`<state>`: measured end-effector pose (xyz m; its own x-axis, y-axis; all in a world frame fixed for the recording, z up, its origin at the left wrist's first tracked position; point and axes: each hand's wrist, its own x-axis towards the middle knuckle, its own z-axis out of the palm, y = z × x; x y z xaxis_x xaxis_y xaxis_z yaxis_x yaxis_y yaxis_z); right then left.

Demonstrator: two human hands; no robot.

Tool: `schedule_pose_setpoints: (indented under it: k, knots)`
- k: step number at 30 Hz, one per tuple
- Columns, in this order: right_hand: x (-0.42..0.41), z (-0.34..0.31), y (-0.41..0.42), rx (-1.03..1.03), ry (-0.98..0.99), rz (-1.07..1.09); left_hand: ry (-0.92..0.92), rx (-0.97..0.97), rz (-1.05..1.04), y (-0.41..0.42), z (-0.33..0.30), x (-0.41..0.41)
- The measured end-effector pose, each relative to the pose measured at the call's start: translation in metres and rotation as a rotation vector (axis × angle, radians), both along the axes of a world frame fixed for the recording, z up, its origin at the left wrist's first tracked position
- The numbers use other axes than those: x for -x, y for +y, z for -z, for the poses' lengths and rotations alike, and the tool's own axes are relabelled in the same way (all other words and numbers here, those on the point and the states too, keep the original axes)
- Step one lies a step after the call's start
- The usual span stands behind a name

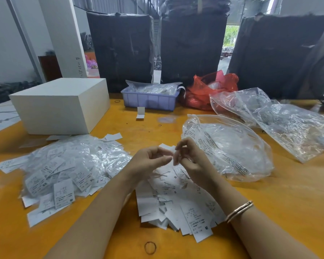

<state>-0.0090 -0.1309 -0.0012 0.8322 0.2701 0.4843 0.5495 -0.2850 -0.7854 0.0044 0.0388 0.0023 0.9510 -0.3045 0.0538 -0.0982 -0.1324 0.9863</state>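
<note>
My left hand [150, 162] and my right hand [190, 157] hover close together over the middle of the orange table [269, 212]. Both have curled fingers, and their fingertips nearly meet. Motion blur hides whether anything thin is pinched between them. Under them lies a loose heap of white printed size labels [178, 208]. To the left is a wider heap of labels sealed in small clear bags [67, 171]. A large crumpled clear bag with printed text [230, 150] sits just right of my right hand. My right wrist wears a bracelet.
A white box [62, 105] stands at the back left and a lilac bin [150, 100] of bagged items behind the centre. A red plastic bag [211, 90] and more clear bags [288, 120] lie at the right. A rubber band [150, 247] lies near the front edge. Black wrapped bundles [191, 47] wall the far side.
</note>
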Motion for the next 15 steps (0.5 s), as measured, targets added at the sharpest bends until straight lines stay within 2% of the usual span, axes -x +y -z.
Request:
schedule_pose_setpoints:
  k: [2,6,7,10,15]
  knots:
    - [-0.001,0.001,-0.004,0.108,-0.016,0.080,-0.032,0.030,-0.075,0.000,0.002,-0.003]
    - [-0.005,0.002,-0.027,0.670,-0.144,0.122,-0.013,0.191,-0.187,0.004,0.002,-0.009]
    - [-0.005,0.001,-0.030,0.754,-0.138,0.109,-0.006,0.241,-0.203,0.006,0.003,-0.011]
    - [-0.005,-0.002,-0.033,0.844,-0.128,0.103,-0.003,0.305,-0.217,0.005,0.005,-0.013]
    - [-0.002,-0.001,-0.029,0.817,-0.286,0.193,-0.018,0.332,-0.187,0.005,0.006,-0.013]
